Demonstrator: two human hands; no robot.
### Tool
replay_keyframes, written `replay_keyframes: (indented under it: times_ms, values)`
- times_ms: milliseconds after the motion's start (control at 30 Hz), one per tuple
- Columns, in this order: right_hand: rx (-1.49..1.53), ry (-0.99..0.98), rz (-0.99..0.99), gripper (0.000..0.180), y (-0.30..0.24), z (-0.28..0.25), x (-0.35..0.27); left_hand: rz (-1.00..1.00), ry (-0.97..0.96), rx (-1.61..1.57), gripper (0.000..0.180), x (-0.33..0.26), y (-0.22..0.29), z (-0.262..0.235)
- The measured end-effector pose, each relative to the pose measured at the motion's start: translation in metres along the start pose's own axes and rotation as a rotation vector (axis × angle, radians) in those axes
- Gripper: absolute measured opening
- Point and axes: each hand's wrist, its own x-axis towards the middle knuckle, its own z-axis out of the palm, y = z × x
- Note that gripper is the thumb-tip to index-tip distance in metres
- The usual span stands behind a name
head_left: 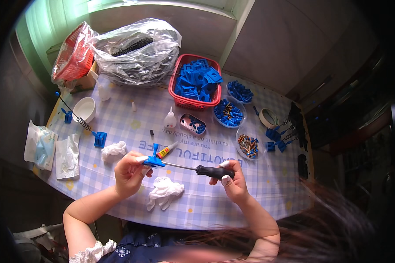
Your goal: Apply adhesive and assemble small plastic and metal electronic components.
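Observation:
My left hand [131,173] is closed on a blue plastic clip part [155,162], which has a stem standing up from it. In my right hand [233,184] is a screwdriver with a black handle [215,172], held level. Its metal shaft points left, and the tip meets the right side of the blue part; whether a screw sits there is too small to see. Just behind the part lies a yellow and red glue tube [163,152]. A crumpled white glove [164,192] rests on the table between my forearms, and a white bundle [114,150] lies beyond my left hand.
A red basket [176,94] holds blue plates. Tubs of blue parts [240,91], mixed pieces [229,113] and screws [249,144] stand at right, near a tape roll [269,118] and finished-looking blue clips [276,140]. At left are a white bowl [84,109] and tissue packs [41,142].

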Motion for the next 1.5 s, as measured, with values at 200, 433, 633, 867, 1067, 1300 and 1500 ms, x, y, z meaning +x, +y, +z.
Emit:
replay_keyframes:
  times_ms: [200, 433, 633, 867, 1067, 1300, 1500]
  values:
    - [0.25, -0.114, 0.215, 0.035, 0.0, -0.004, 0.001, 0.018, 0.001, -0.026, 0.02, 0.002, 0.001, -0.002]
    - [0.002, -0.038, -0.024, 0.026, 0.0, -0.002, -0.001, -0.004, 0.003, -0.038, 0.018, 0.002, 0.002, 0.0]
    - [0.152, 0.025, 0.184, 0.027, 0.001, 0.002, 0.0, 0.022, -0.037, -0.089, 0.021, -0.003, -0.002, -0.001]
    - [-0.072, -0.028, -0.051, 0.037, 0.001, -0.001, 0.002, 0.08, -0.053, -0.108, 0.021, -0.003, 0.0, -0.001]
    - [0.155, -0.081, 0.208, 0.041, -0.003, -0.001, 0.001, 0.163, -0.094, -0.062, 0.019, -0.002, 0.004, -0.001]
    - [0.054, -0.147, 0.179, 0.046, -0.005, -0.003, 0.002, 0.185, -0.077, -0.048, 0.018, -0.004, 0.003, -0.003]
    - [0.262, -0.135, 0.369, 0.041, -0.002, -0.006, 0.0, 0.22, -0.09, 0.053, 0.021, -0.006, 0.003, -0.005]
